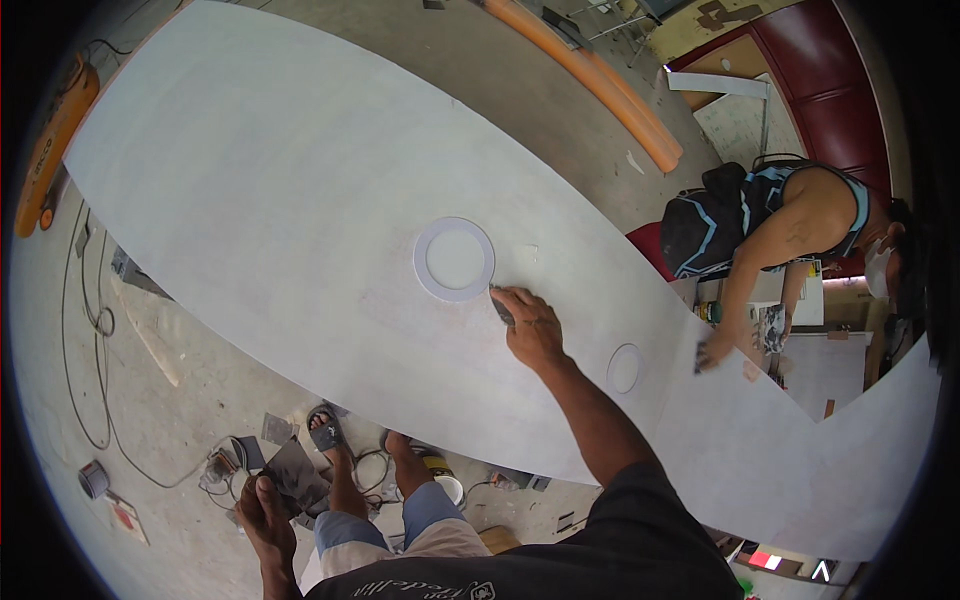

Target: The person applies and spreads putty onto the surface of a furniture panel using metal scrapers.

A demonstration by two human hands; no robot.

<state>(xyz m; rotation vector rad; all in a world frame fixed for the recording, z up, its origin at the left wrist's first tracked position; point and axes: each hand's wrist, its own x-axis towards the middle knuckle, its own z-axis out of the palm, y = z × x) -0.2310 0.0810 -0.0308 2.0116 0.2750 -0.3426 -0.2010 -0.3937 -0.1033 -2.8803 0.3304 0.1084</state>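
A large white panel (250, 130) stretches across the view, with a raised round ring (428, 284) on its surface. My right hand (532, 328) presses on the panel just beside the ring's lower right edge. Its fingers are closed over a small dark pad that looks like sandpaper (502, 309). Down at the lower left, off the panel, my left hand (265, 515) grips a dark, creased sheet (298, 472) that also looks like sandpaper. Part of that sheet merges with the dark things behind it.
A smaller ring (613, 368) sits farther right on the panel. A co-worker (790, 215) leans over the panel's right end, one hand on it. An orange cylinder (50, 165) stands at far left. Cables (105, 320), a power tool (222, 466) and a bucket (449, 488) lie along the near floor.
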